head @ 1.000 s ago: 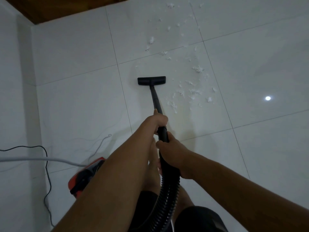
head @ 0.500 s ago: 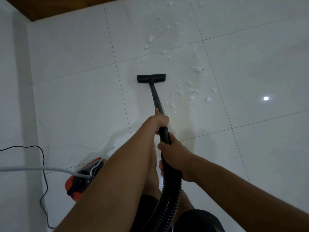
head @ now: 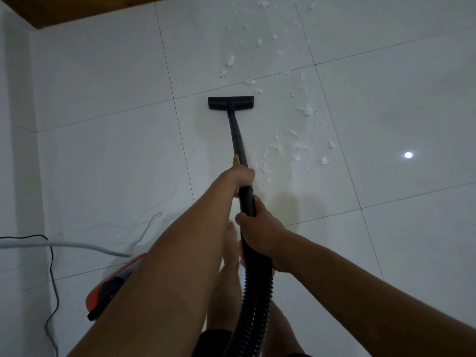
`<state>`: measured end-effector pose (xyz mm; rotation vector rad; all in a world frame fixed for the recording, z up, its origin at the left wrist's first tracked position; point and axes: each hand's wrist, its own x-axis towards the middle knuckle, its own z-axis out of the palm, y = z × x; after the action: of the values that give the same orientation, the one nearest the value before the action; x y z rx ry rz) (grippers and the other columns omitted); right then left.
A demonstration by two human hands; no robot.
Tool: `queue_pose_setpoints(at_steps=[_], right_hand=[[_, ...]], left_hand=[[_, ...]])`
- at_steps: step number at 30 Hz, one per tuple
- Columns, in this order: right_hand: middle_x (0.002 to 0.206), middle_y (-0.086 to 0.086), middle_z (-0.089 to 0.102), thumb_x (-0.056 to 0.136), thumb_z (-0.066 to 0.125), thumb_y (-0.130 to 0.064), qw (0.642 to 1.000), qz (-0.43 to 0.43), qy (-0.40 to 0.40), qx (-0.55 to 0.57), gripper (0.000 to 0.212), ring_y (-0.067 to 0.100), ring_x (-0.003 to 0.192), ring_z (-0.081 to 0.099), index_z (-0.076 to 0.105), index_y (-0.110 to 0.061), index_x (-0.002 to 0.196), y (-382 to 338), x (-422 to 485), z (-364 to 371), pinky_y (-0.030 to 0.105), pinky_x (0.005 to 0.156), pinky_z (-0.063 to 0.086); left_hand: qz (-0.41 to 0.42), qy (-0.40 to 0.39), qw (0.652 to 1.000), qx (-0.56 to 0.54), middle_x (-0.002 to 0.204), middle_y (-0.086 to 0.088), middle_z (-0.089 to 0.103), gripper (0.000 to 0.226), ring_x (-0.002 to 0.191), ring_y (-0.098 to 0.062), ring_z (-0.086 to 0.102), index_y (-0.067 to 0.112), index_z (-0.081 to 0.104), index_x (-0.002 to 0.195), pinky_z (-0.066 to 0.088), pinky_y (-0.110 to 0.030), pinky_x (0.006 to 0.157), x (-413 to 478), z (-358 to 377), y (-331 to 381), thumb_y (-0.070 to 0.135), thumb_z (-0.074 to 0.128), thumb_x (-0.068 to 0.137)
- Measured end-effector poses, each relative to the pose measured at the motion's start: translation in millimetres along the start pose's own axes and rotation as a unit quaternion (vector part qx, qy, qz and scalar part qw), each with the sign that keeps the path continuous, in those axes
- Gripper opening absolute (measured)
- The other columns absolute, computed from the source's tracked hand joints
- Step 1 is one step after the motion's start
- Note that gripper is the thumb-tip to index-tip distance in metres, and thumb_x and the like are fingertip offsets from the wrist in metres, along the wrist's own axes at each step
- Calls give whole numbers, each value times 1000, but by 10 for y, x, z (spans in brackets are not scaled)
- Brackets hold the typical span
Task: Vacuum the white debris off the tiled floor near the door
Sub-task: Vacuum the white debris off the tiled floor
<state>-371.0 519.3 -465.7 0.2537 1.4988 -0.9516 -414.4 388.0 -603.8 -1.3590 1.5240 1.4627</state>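
Observation:
A black vacuum wand [head: 238, 140] runs from my hands to a flat black floor nozzle [head: 231, 102] resting on the white tiled floor [head: 108, 155]. My left hand [head: 242, 177] grips the wand higher up. My right hand [head: 260, 235] grips it just below, where the ribbed black hose [head: 253, 305] begins. White debris [head: 296, 148] lies scattered to the right of the wand and further out beyond the nozzle, with bigger flakes [head: 230, 60] near a tile joint. The nozzle sits just left of the debris trail.
The orange and black vacuum body [head: 113, 282] stands at lower left behind my left arm. A grey cord [head: 64, 245] and a thin black cable [head: 51, 279] cross the floor at left. A wooden door edge [head: 77, 9] runs along the top left. My bare feet show below the hands.
The nozzle has slid forward, away from me, toward the tile joint and the far flakes. Both hands keep their grip on the wand.

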Motion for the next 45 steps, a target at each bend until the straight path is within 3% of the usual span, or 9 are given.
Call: queue_pose_setpoints(at_steps=[4,7,9,17,22,27,38,43,45], right_hand=[[86,14,56,105,44,-16,1000,-10,9,-16,68,13,41,54,16,-46,159,-88,220,-33,20,37,47],[87,17,57,106,44,-16,1000,-6,10,-10,67,14,41,54,16,-49,158,-160,371,-57,22,38,48],[89,18,58,107,46,-17,1000,-10,12,-17,67,14,44,55,16,-47,159,-228,452,-67,20,38,48],[94,14,59,108,47,-22,999,-22,21,-40,65,14,51,56,17,-47,159,-640,623,-69,19,37,46],[105,12,61,108,43,-19,998,-26,35,-54,65,14,62,57,14,-45,160,-963,746,-76,13,35,42],[100,12,59,107,42,-15,997,-39,40,-62,67,13,58,55,14,-44,161,-1245,913,-69,13,35,42],[89,8,55,108,40,-16,995,-61,49,-64,62,11,57,53,17,-37,161,-1878,1196,-150,11,33,38],[91,9,55,107,41,-15,996,-53,40,-55,62,13,58,55,18,-36,160,-2100,1302,-238,13,35,41],[93,11,55,106,42,-16,997,-49,34,-44,62,14,56,56,19,-38,159,-2196,1336,-288,16,37,44]], left_hand=[[13,4,1000,-3,143,-21,53,86,96,-27,61,43,-15,158,57,-42,86,182,-78,98,14,42,100],[20,5,1000,-1,148,-22,49,87,121,-34,61,42,-16,158,56,-42,90,303,-131,189,14,42,100],[19,2,1000,-2,148,-21,48,86,126,-35,58,42,-16,158,55,-40,88,361,-170,254,14,43,101],[35,4,999,-27,145,-16,48,83,96,-26,58,40,-15,159,56,-39,78,588,-398,559,16,41,103],[35,5,999,-23,147,-16,47,84,121,-33,60,41,-17,158,56,-45,97,715,-575,818,17,41,103],[38,5,999,-12,150,-18,46,84,123,-34,59,42,-17,158,55,-45,98,900,-744,1054,18,42,102],[45,-7,999,-18,147,-20,50,86,88,-23,58,42,-17,158,54,-36,68,1181,-1064,1660,16,42,102],[39,-6,999,-9,149,-22,48,86,98,-28,63,42,-17,158,56,-38,75,1237,-1129,1909,15,42,102],[38,-9,999,-13,147,-22,51,86,90,-26,61,43,-17,158,55,-37,71,1260,-1153,2025,14,42,101]])
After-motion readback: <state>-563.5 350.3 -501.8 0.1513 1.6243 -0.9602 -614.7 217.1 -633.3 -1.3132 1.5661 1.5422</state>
